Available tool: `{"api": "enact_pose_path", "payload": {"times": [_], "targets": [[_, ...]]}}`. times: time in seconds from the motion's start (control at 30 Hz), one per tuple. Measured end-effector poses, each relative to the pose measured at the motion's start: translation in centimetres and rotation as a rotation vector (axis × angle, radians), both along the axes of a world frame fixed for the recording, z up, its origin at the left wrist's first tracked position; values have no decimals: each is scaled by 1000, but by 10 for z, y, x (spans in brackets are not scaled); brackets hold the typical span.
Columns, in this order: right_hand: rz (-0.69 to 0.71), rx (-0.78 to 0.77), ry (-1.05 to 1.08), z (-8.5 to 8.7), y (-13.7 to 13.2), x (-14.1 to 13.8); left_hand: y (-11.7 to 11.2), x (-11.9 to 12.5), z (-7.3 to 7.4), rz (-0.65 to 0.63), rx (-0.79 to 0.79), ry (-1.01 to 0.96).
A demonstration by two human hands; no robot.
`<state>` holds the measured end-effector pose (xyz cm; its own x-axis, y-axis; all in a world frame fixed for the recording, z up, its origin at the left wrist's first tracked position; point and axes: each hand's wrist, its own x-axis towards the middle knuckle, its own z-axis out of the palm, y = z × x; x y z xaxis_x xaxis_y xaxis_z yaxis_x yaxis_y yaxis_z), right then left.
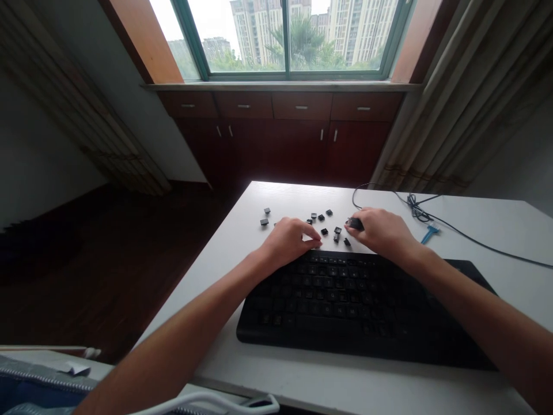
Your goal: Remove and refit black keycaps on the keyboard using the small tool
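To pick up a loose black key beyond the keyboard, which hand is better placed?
Probably the left hand: it is close beside a loose key, and nothing shows clearly in its grip. The right hand is near the loose keys too, but its grip holds a dark object.

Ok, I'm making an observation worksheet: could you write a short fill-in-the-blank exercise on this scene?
Loose keycaps lie beyond the keyboard on a ____ table.
The blue tool lies nearer the right hand than the ____ hand.
The cabinet has ____ drawers in its top row.
Missing words: white; left; four.
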<state>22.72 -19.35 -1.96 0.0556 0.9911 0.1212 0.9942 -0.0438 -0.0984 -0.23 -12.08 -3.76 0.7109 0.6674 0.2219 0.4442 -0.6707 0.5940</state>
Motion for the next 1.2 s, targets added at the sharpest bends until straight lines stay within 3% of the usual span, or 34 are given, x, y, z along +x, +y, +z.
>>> {"api": "enact_pose_path", "payload": {"times": [0.3, 0.57, 0.67, 0.8, 0.87, 1.2], "targets": [[-28, -14, 38, -4, 4, 3, -1, -4, 2, 0, -10, -50], [-21, 48, 341, 8, 0, 10, 4, -2, 13, -11, 88, -140], [-6, 34, 454, 13, -1, 13, 15, 8, 23, -71, 138, -37], [12, 2, 572, 18, -2, 17, 31, 29, 37, -266, 157, 200], [27, -28, 606, 20, -2, 19, 37, 37, 40, -276, 162, 241], [95, -165, 626, 33, -2, 26, 41, 44, 31, -359, 181, 360]]}}
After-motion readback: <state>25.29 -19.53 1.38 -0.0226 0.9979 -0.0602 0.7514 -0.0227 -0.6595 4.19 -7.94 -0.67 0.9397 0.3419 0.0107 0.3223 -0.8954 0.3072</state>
